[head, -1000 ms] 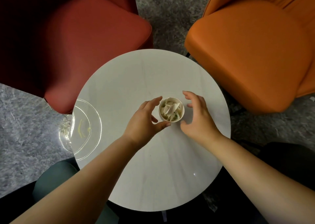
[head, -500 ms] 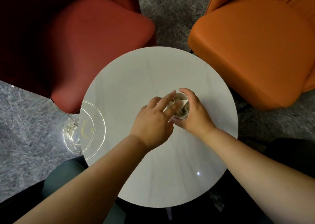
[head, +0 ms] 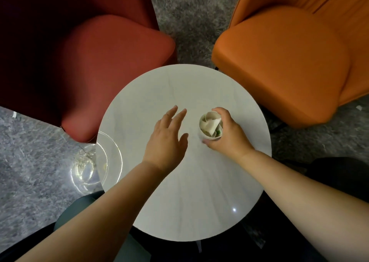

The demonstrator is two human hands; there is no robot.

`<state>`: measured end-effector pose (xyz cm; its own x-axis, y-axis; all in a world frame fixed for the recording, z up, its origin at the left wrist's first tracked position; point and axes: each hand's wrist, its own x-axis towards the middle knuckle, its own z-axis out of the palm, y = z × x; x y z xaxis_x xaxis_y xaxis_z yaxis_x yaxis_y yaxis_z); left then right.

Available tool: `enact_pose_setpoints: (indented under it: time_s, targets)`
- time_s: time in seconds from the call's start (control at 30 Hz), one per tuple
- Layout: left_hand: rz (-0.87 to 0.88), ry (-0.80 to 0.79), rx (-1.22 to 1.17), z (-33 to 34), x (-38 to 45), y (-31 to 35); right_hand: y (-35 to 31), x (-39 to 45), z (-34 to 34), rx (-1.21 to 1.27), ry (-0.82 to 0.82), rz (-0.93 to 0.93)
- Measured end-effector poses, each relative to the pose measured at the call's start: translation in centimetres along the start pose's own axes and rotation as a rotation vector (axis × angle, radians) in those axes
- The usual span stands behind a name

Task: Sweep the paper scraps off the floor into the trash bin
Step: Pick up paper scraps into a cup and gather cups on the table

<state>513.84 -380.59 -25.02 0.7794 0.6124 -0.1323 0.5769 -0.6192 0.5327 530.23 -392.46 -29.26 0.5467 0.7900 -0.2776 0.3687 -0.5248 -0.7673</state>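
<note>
White cup gripped by right hand near table edge; left hand spread, empty.

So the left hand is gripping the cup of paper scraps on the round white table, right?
Not quite: the head view shows the right hand gripping the cup of paper scraps on the round white table. The left hand is open beside the cup, holding nothing.
</note>
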Motion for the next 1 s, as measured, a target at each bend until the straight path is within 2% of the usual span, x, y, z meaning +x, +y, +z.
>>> enact_pose_setpoints:
  time_s: [0.13, 0.37, 0.53, 0.77, 1.0]
  targets:
    - [-0.171, -0.073, 0.032, -0.6, -1.0, -1.0, -1.1, -1.8, -2.0, -0.003, 0.072, 0.031]
    - [-0.193, -0.181, 0.282, -1.3, -1.7, -0.3, -1.7, -2.4, -6.0, 0.025, 0.095, 0.035]
    - [-0.248, -0.206, 0.396, 0.3, -1.3, 2.0, 0.2, -0.2, -8.9, 0.046, 0.026, -0.011]
    - [-0.371, -0.198, 0.461, 2.6, 0.2, 7.8, 2.1, 3.6, -14.8, 0.012, -0.174, -0.104]
    - [-0.423, -0.140, 0.438, 2.2, 2.0, 12.2, 1.6, 4.7, -19.0, -0.035, -0.174, -0.176]
